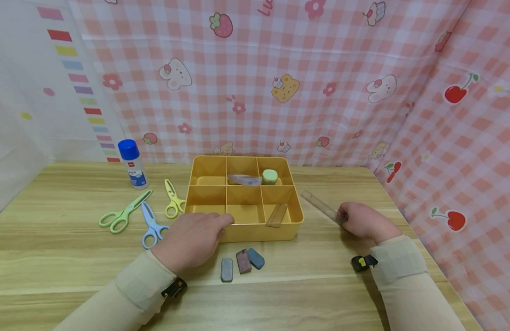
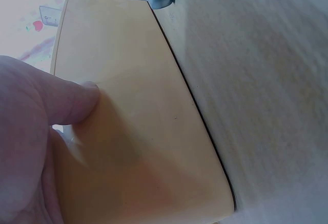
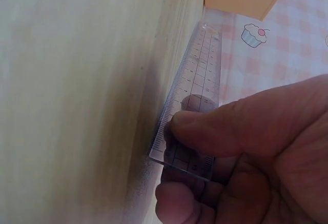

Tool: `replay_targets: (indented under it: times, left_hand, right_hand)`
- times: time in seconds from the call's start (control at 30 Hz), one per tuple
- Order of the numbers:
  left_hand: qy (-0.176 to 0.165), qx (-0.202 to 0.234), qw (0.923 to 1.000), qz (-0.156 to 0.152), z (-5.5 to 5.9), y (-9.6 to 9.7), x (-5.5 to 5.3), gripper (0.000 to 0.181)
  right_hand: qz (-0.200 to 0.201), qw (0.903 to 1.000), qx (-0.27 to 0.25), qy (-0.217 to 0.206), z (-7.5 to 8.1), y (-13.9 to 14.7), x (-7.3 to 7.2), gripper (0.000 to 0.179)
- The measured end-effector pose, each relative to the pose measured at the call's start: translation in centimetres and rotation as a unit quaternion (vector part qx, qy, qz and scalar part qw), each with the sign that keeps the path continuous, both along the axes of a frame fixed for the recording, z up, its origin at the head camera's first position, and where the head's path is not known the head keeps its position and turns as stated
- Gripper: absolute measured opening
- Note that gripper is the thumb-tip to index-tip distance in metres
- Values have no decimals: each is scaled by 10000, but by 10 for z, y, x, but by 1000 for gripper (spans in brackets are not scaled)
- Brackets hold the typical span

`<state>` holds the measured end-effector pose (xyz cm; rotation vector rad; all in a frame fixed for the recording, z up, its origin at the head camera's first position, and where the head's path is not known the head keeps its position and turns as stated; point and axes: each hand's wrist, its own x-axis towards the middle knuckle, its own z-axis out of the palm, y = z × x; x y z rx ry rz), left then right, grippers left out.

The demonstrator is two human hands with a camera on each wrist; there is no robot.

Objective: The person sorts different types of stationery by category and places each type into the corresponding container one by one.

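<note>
My right hand pinches one end of a clear plastic ruler between thumb and fingers; its far end points toward the right side of the yellow divided storage box. In the right wrist view, the marked scale of the ruler shows beyond the thumb. My left hand grips the box's front left rim, with its thumb against the outer front wall and its other fingers largely hidden. A second clear ruler leans in the front right compartment.
A pale green round item and a translucent piece sit in back compartments. Green, blue and yellow scissors lie left, near a blue-capped glue bottle. Three small blocks lie before the box.
</note>
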<state>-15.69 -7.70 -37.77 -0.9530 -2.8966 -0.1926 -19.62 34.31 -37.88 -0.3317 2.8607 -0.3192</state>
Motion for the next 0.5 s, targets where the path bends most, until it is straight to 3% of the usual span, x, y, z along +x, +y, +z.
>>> replay_targets:
  times: [0.23,0.5]
  left_hand:
    - [-87,-12,10000,18,0,0,0,9]
    - [59,18,10000,-38,-1,-1,0,8]
  right_hand:
    - [-14,10000,3,19,1,-1,1,15]
    - [-104,9994,-134,305,1,1,0,6]
